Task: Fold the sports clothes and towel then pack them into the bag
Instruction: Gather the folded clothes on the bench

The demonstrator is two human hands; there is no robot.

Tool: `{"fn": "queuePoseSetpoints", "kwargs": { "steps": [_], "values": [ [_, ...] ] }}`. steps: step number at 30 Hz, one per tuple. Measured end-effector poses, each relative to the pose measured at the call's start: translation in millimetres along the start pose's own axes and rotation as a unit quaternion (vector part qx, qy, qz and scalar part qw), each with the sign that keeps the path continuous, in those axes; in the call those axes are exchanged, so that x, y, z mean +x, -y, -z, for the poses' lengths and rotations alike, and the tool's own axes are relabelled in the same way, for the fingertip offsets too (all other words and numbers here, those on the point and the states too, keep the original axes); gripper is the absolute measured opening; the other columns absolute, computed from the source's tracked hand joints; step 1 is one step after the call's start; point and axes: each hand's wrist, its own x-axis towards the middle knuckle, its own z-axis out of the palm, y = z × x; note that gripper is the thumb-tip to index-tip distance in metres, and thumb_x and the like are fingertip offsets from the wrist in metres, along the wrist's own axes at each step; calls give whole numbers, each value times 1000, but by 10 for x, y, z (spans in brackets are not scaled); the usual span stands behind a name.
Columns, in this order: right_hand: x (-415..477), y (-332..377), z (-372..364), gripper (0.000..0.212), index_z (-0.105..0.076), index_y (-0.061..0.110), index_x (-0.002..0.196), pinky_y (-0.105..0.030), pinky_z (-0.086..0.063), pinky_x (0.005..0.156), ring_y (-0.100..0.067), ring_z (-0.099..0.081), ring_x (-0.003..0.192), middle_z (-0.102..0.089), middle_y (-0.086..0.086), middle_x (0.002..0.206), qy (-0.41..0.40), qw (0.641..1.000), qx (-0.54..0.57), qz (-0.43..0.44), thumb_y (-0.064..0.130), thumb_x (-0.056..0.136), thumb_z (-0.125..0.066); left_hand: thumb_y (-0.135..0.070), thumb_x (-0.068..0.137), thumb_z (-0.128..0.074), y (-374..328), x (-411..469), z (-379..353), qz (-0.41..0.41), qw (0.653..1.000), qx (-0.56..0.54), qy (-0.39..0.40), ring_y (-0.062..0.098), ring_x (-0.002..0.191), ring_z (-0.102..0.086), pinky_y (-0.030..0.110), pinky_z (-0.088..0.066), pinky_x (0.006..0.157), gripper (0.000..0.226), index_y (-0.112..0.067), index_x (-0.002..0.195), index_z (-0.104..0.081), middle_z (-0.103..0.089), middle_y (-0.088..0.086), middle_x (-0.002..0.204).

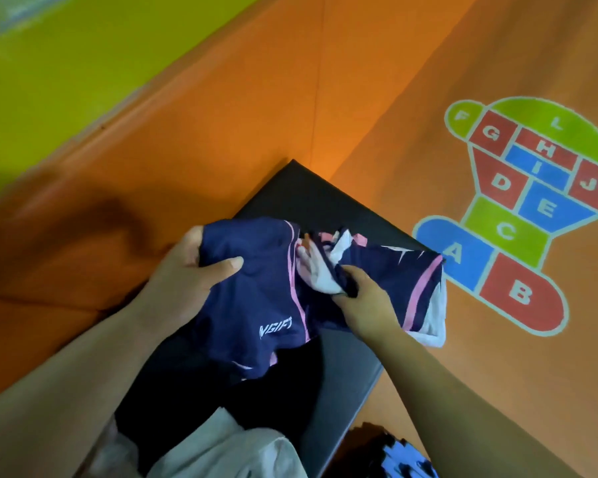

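Two-handed hold on navy-and-pink sports garment above black mat: clutched by left hand, pinched at a fold by right hand.

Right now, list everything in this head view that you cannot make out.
navy garment: bunched up, so shirt or shorts is unclear.
left hand: its fingers are hidden behind the garment it grips.
white cloth: cut off by the bottom edge; towel or clothing, cannot tell.
blue-and-black item: cut off by the bottom edge and blurred.
bag: cannot be identified anywhere in the view.
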Motion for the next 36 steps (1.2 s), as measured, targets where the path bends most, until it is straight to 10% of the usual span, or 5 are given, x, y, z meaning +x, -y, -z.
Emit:
{"fn": "queuePoseSetpoints", "kwargs": {
  "steps": [8, 11, 17, 28, 36],
  "values": [
    [-139, 514, -219, 101, -14, 48, 145, -39, -12, 114, -19, -1, 144, -1, 12, 158, 79, 958, -137, 239, 29, 71, -80, 2, 80, -69, -6, -522, 351, -13, 992, 116, 43, -4, 70, -60, 8, -44, 65, 19, -9, 85, -53, -67, -9, 75],
    [-153, 736, -241, 63, -48, 43, 128, -48, -10, 112, -24, 9, 145, -2, 13, 158, 94, 926, -250, 265, 33, 73, -78, 9, 81, -62, -84, -685, 420, -20, 992, 117, 53, -7, 60, -57, 5, -41, 59, 26, -13, 75, -52, -63, -18, 61],
    [-388, 872, -173, 17, -53, 23, 82, -19, -36, 60, -16, -48, 68, -52, 6, 67, 189, 929, -223, 228, 25, 84, -69, -13, 69, -76, 43, -982, 764, -2, 996, 82, -22, 18, 84, -67, 30, -51, 76, 26, -8, 90, -61, -71, 6, 87],
    [-485, 1161, -496, 29, -52, 31, 64, -11, -37, 56, 4, -49, 59, -51, 15, 63, 332, 885, -255, 203, 24, 77, -77, -7, 68, -81, 654, -1402, 1115, 100, 992, 10, -80, 7, 80, -68, 20, -49, 69, 27, -16, 88, -64, -73, -2, 87],
    [13, 1062, -1162, 47, -48, 20, 132, -41, -45, 96, -27, -52, 118, -55, -7, 129, 103, 910, -318, 244, 21, 88, -64, -19, 82, -70, 1328, -770, 1357, 147, 915, 253, -277, 28, 122, -46, 44, -37, 103, 54, -18, 130, -44, -50, 5, 128]
  ]
}}
